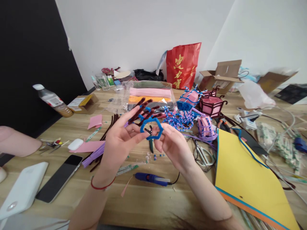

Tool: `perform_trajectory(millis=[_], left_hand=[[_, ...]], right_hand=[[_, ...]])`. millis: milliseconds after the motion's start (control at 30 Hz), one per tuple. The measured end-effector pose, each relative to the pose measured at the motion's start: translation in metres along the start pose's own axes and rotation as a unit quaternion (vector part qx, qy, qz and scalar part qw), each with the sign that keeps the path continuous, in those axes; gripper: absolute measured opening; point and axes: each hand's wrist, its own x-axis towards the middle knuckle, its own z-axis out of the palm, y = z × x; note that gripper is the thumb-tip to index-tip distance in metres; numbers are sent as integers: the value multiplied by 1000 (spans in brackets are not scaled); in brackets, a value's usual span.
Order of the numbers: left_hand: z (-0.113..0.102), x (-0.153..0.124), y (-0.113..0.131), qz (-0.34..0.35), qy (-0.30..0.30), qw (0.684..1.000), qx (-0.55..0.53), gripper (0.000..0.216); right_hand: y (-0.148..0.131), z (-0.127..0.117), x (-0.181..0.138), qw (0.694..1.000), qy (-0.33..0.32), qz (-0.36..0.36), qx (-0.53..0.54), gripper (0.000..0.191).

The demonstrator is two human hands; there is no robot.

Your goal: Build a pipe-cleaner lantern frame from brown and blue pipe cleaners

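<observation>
1. Head view: the left hand (120,137) and right hand (171,143) meet at centre, both pinching a blue ring (151,128) with dark stems (144,111) rising toward 11 o'clock.
2. A glue gun (151,178) lies at 6 o'clock, a yellow sheet (244,172) at 4 o'clock, a phone (59,177) at 8 o'clock.

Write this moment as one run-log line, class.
left hand: holds dark red stems | right hand: holds blue ring | below: glue gun on table
</observation>
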Motion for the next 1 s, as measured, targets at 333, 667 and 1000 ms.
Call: perform_trajectory(millis=[333, 667, 1000], left_hand=[[2, -6, 11, -9, -53, 999, 6, 68], [0, -6, 0, 8, -37, 999, -5, 59], [9, -16, 8, 83, 18, 993, 82, 60]], right_hand=[[-7, -6, -4, 993, 3, -73, -88, 12], [-10, 2, -11, 986, -5, -98, -136, 13], [-7, 1, -10, 990, -29, -19, -139, 24]])
